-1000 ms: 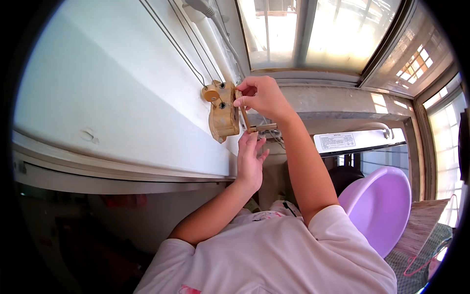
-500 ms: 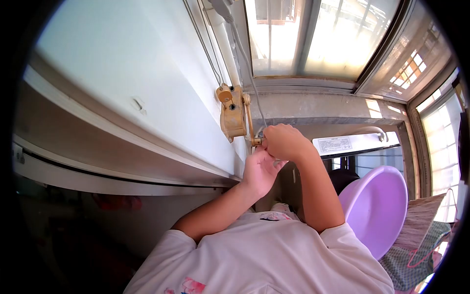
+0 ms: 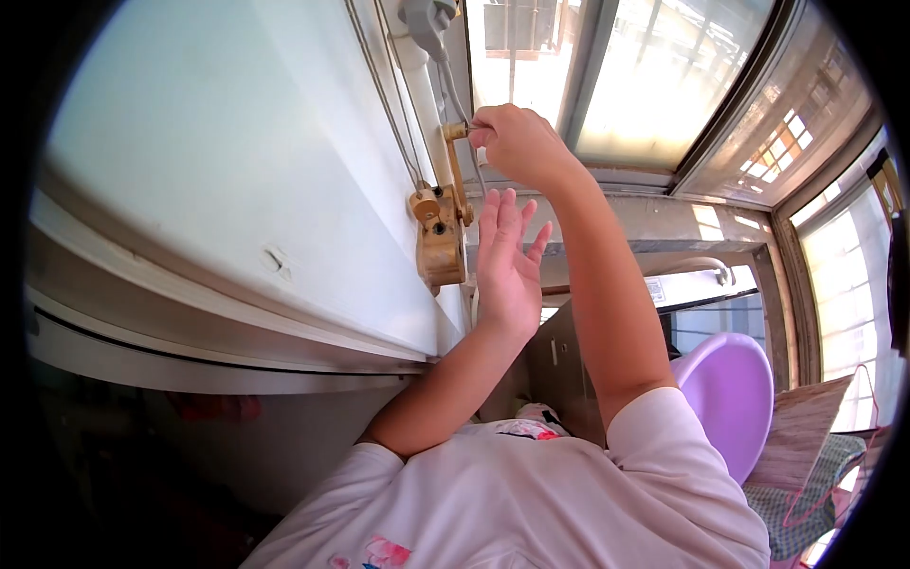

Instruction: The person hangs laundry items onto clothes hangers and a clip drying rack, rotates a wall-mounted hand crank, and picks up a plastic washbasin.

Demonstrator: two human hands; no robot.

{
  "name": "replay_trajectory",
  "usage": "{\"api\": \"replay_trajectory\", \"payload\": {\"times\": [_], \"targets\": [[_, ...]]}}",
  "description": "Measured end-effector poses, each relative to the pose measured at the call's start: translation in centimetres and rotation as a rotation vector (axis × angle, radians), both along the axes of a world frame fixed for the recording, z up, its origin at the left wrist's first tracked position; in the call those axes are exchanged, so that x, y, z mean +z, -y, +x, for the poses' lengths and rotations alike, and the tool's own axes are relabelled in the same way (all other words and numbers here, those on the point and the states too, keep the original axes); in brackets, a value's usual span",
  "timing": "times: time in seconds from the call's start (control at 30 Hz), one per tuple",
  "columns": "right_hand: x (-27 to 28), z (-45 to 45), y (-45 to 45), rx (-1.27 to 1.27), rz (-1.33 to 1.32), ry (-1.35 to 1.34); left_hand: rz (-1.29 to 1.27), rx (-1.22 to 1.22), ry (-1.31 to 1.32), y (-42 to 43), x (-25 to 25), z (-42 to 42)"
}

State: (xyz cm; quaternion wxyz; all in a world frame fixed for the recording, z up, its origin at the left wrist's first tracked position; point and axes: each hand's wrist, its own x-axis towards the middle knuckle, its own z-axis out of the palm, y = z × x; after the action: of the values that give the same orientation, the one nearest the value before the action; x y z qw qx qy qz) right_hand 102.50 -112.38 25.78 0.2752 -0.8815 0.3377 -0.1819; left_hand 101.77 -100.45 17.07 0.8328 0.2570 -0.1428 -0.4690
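Observation:
A tan hand-crank winch (image 3: 442, 248) is fixed to the white wall, with thin cables running up from it. Its crank handle (image 3: 456, 161) points upward. At the handle's upper end, my right hand (image 3: 519, 142) is closed in a pinch on the end piece. Below it, my left hand (image 3: 510, 270) is open beside the winch, palm showing and fingers spread upward. It holds nothing and appears apart from the crank.
A grey plug and cord (image 3: 428, 27) hang above the winch. Windows (image 3: 664, 85) fill the back. On the right are a purple basin (image 3: 730, 398), a white appliance (image 3: 706, 283) and a checked cloth (image 3: 806, 484). A white wall panel (image 3: 209, 171) lies left.
The crank handle has swung from pointing down to pointing up, my right hand rising with it. My left hand has moved up a little and opened, away from my right hand.

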Motion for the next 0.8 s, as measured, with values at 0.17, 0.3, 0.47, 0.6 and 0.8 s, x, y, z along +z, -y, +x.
{"api": "replay_trajectory", "payload": {"times": [0.17,0.3,0.47,0.6,0.8], "targets": [[-3.7,1.6,2.6,-0.046,0.019,0.052,0.131,0.051,-0.047,1.3,-2.9,0.2],[-4.5,1.8,2.6,-0.096,-0.007,0.032,0.15,0.099,-0.07,1.9,-3.9,0.7],[-8.2,2.3,3.5,-0.128,-0.043,-0.092,0.163,0.097,-0.018,1.8,-4.4,0.6],[-13.3,1.4,2.4,-0.115,-0.018,-0.269,0.239,0.018,-0.014,1.7,-6.8,1.5],[-16.2,-2.7,-1.0,0.123,0.118,-0.236,0.623,-0.225,-0.327,-1.1,-6.9,0.1]]}}
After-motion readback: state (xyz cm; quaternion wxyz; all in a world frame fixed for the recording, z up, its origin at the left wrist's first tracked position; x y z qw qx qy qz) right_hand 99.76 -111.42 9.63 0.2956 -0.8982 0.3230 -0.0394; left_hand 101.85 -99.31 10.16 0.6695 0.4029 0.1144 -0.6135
